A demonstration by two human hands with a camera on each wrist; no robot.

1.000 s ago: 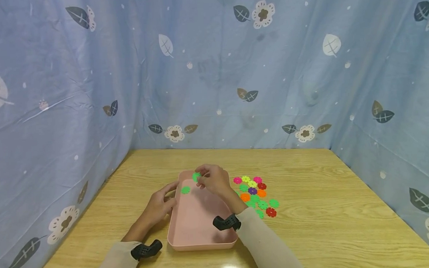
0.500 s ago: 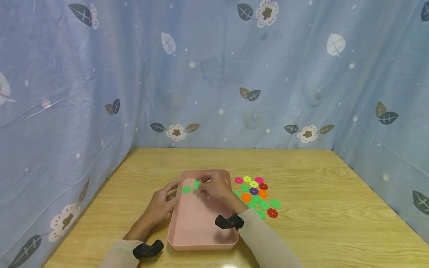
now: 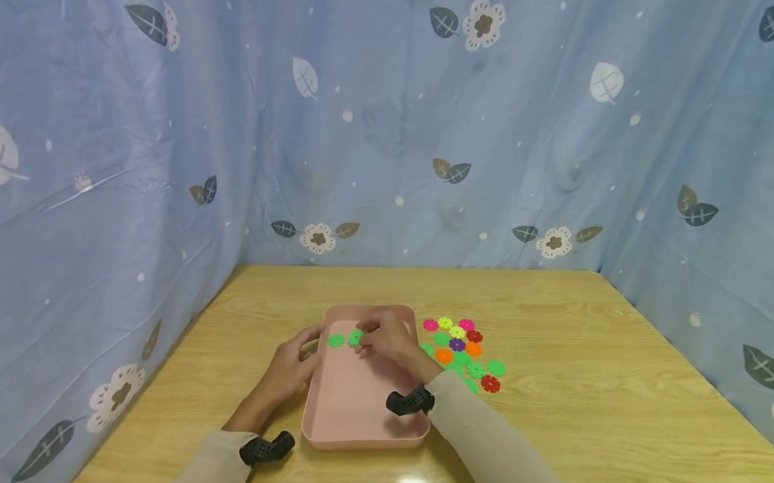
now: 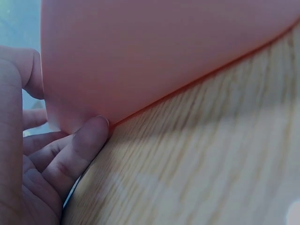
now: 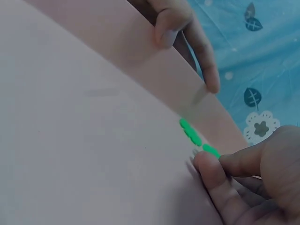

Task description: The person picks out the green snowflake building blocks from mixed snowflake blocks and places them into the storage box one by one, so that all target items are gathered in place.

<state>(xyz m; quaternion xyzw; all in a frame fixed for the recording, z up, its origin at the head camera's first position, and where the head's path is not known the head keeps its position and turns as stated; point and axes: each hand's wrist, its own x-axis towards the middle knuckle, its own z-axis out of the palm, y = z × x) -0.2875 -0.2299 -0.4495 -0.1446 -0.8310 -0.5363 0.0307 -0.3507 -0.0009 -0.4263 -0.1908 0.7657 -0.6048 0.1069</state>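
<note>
A pink tray point(image 3: 362, 408) lies on the table. My left hand point(image 3: 289, 372) grips its left wall: in the left wrist view the thumb point(image 4: 91, 136) presses the outer side, and in the right wrist view fingertips point(image 5: 213, 82) hang over the rim. Inside the tray, near its far end, lies a green snowflake disc point(image 3: 336, 340), flat on the bottom. Just right of it my right hand point(image 3: 391, 338) pinches a second green disc point(image 3: 355, 337) between thumb and forefinger, low over the tray floor. Fingertips partly cover that second disc.
Several loose snowflake discs in green, yellow, pink, orange, red and purple point(image 3: 457, 344) lie on the wooden table point(image 3: 581, 377), right of the tray. A blue patterned curtain point(image 3: 388, 126) encloses the back and sides.
My right hand has lowered the pinched green disc toward the tray floor, beside the first disc. The left hand stays on the tray's left wall. The head view shifted slightly.
</note>
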